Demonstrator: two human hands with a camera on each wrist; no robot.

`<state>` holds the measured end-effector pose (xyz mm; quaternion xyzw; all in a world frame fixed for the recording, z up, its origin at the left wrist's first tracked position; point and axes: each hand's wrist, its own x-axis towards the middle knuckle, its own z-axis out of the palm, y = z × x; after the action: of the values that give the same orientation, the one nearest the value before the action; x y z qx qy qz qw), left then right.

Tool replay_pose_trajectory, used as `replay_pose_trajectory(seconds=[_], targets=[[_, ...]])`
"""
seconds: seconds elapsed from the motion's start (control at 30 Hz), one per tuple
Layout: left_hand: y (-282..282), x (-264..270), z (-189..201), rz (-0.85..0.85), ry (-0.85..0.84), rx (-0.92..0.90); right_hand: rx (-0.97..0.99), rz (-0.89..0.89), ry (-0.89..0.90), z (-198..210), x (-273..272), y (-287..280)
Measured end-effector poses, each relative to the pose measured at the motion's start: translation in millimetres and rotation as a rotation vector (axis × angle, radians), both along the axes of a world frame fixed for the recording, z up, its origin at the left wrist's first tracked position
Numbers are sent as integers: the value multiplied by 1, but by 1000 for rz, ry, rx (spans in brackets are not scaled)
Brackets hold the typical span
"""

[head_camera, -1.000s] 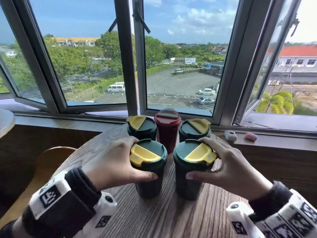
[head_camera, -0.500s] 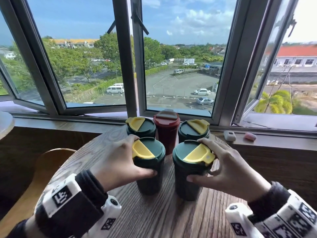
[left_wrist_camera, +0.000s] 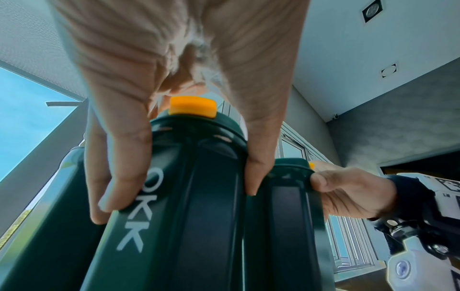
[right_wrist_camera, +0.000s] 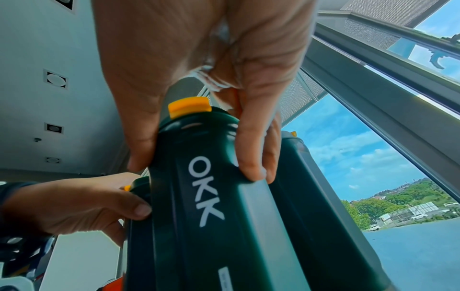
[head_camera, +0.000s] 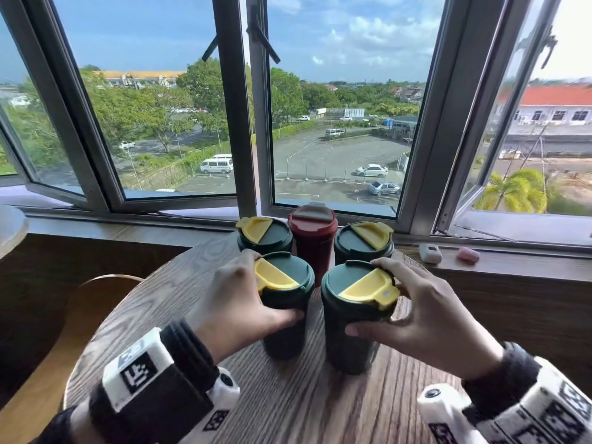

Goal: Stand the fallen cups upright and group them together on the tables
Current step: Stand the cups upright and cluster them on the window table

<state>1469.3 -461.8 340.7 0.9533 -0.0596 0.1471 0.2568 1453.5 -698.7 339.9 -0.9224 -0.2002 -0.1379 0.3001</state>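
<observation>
Several lidded travel cups stand upright on a round wooden table [head_camera: 288,398]. My left hand [head_camera: 237,302] grips the front left dark green cup [head_camera: 285,331] [left_wrist_camera: 189,196] just under its yellow-flapped lid. My right hand [head_camera: 419,315] grips the front right dark green cup [head_camera: 352,341] [right_wrist_camera: 224,206] the same way. Behind them, near the window, stand a green cup [head_camera: 264,237], a red cup [head_camera: 314,241] and another green cup [head_camera: 363,243]. Both held cups stand close together, a small gap between them.
A wooden window sill [head_camera: 512,267] runs behind the table, with a small white object [head_camera: 430,253] and a pink one [head_camera: 467,254] on it. Open window frames [head_camera: 243,123] rise above. A chair back [head_camera: 105,280] curves at the left, and another table edge [head_camera: 9,225] shows far left.
Both hands have slid their cups a little away from me toward the back row, and the left cup has turned so its yellow flap faces left.
</observation>
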Motion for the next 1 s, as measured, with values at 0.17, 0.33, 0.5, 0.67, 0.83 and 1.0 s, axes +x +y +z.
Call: replay_pose_trajectory(seconds=[0.17, 0.33, 0.5, 0.67, 0.83, 1.0], targets=[[0, 0, -3, 6, -22, -9, 2, -4, -2, 4, -2, 7], [-1, 2, -3, 11, -22, 1, -16, -27, -17, 7, -3, 11], [-1, 3, -3, 5, -14, 20, -9, -29, 0, 8, -5, 12], [-1, 4, -8, 7, -35, -5, -30, -46, 0, 9, -6, 13], [-3, 5, -11, 17, -31, -43, -14, -48, -13, 8, -5, 16], [-1, 6, -12, 15, -22, -24, 14, -66, 2, 2, -1, 16]])
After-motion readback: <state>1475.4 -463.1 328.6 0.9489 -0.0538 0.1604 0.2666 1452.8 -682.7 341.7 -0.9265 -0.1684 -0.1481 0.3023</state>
